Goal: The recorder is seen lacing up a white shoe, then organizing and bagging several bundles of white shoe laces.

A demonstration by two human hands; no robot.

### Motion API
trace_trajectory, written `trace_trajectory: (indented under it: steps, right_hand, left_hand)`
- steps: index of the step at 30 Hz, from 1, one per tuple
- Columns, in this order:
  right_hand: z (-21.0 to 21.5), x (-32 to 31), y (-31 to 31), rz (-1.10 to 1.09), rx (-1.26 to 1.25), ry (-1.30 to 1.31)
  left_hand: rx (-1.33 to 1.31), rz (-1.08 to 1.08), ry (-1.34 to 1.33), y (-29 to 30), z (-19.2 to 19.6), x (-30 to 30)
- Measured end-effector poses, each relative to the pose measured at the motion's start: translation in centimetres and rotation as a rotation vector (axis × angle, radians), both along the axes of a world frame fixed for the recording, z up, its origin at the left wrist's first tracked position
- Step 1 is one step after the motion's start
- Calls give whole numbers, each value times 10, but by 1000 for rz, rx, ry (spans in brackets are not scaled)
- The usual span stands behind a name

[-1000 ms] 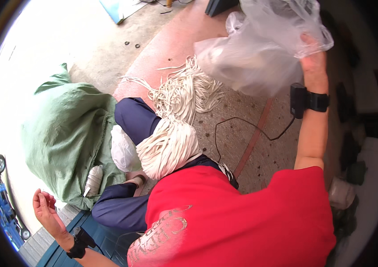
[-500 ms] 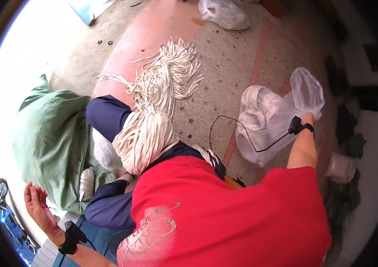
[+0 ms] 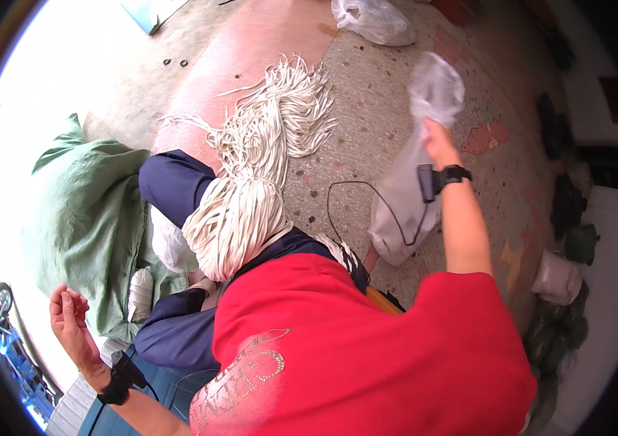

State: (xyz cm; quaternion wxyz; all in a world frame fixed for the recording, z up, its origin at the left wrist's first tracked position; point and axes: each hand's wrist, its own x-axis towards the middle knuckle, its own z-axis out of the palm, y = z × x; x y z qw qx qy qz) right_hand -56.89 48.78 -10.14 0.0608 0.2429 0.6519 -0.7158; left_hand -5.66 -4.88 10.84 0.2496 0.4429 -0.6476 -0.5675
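Observation:
My right hand (image 3: pixel 439 142) is closed around the gathered upper part of a translucent white plastic bag (image 3: pixel 403 207), reaching out over the floor. The bag's loose top (image 3: pixel 436 87) puffs out beyond my fingers, and its lower part hangs down close to my right knee. What lies inside cannot be made out. To the left, my left hand (image 3: pixel 70 320) hovers near a green cloth sack (image 3: pixel 98 211), its fingers loosely bent and nothing visible in them. A thick bundle of cream-white cords (image 3: pixel 236 225) lies across my thigh, its loose strands (image 3: pixel 280 116) trailing onto the floor ahead.
A white roll of cord (image 3: pixel 140 294) leans by the sack, near a white plastic bag (image 3: pixel 171 243). Another white bag (image 3: pixel 374 20) sits far ahead. Two small black rings (image 3: pixel 175 62) lie on the floor. A black cable (image 3: pixel 356 182) loops from my right wrist.
My right hand has swung left and farther ahead, drawing the plastic bag into a long narrow shape. The white bundle seen by it before no longer shows. My left hand has shifted slightly right.

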Motion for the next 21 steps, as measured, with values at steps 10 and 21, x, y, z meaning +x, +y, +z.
trace_trajectory:
  steps: [10, 21]
  right_hand:
    - [-62, -3, -203, -60, 28, -42]
    - [26, 154, -358, 1259, 275, 687]
  left_hand:
    - [51, 97, -6, 7, -7, 30]
    - [38, 41, -238, 45, -10, 19]
